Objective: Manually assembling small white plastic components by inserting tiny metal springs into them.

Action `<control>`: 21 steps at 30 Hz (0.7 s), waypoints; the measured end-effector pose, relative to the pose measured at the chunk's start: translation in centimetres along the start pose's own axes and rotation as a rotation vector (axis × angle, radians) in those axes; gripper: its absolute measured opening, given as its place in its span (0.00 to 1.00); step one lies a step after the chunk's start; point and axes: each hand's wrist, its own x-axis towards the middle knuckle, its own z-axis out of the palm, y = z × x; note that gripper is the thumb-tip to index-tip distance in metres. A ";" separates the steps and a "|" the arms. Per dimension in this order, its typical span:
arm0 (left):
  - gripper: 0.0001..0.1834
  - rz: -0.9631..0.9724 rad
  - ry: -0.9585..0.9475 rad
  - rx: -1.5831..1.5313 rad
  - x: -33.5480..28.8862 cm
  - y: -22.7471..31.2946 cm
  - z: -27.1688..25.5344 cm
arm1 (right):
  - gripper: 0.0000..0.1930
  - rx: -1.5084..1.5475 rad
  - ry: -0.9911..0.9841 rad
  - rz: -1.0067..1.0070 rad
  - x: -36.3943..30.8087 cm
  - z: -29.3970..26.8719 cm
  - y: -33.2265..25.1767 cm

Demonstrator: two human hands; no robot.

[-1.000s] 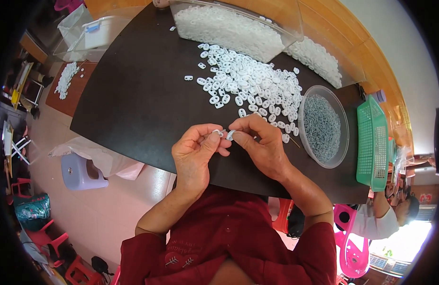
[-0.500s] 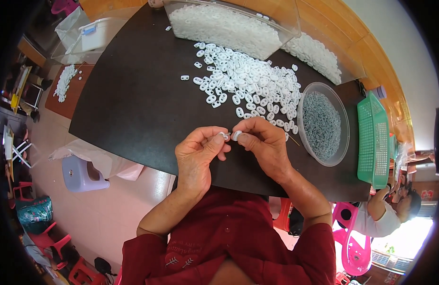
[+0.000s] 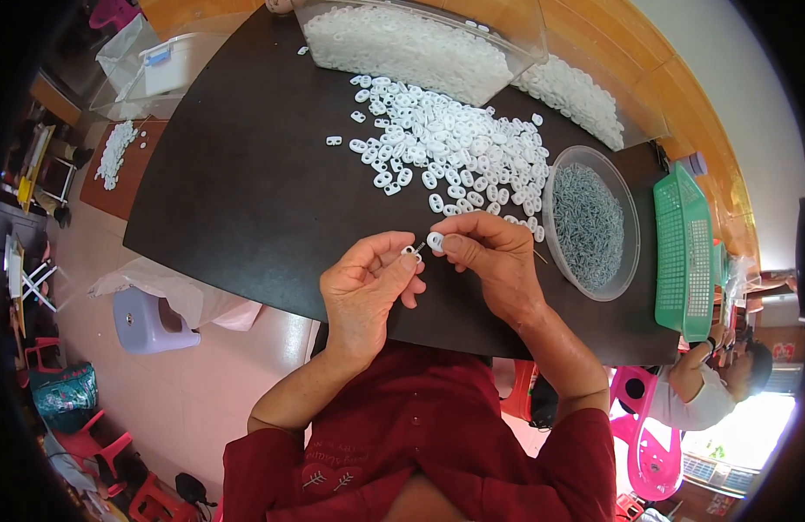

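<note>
My left hand (image 3: 366, 283) pinches a small white plastic piece (image 3: 410, 251) between thumb and fingers, and a thin grey screw (image 3: 421, 247) sticks out of it toward the right. Just across a small gap, my right hand (image 3: 500, 265) grips a white oval piece with holes (image 3: 435, 240) at its fingertips, its flat face showing. Whether the screw tip touches that oval piece, I cannot tell. Beyond my hands spreads a loose pile of similar white oval pieces (image 3: 472, 143) on the dark table (image 3: 237, 174).
A round clear tub (image 3: 550, 228) of grey screws stands right of my hands, beside a green basket (image 3: 681, 252). Two clear bins of white pieces line the back, one (image 3: 542, 35) nearer the middle. A purple stool (image 3: 141, 322) stands left; another person (image 3: 703, 396) is at the right.
My hands have drawn slightly apart, so the screw now shows between them. The oval piece in my right hand has turned to show its holed face.
</note>
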 end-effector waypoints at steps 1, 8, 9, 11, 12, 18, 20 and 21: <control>0.11 -0.001 -0.001 0.000 -0.1 0.0 0.0 | 0.08 0.000 0.001 0.000 0.0 0.0 0.0; 0.12 -0.003 0.017 0.069 -0.4 -0.1 0.3 | 0.07 0.068 0.028 0.019 0.4 0.2 0.0; 0.13 -0.007 0.025 0.073 -0.4 -0.1 0.3 | 0.07 0.073 0.028 0.022 0.5 0.2 0.1; 0.13 0.003 0.034 0.081 -0.5 -0.2 0.4 | 0.07 0.062 0.028 0.021 0.5 0.3 0.1; 0.13 0.013 0.041 0.088 -0.5 -0.2 0.4 | 0.07 0.051 0.030 0.019 0.4 0.3 0.1; 0.14 0.039 0.056 0.123 -0.5 -0.4 0.6 | 0.08 0.024 0.033 0.011 0.4 0.3 0.2; 0.14 0.053 0.054 0.114 -0.5 -0.6 0.5 | 0.08 0.028 0.025 0.010 0.5 0.4 0.2; 0.14 0.065 0.044 0.103 -0.5 -0.7 0.5 | 0.08 0.030 0.025 0.009 0.4 0.4 0.2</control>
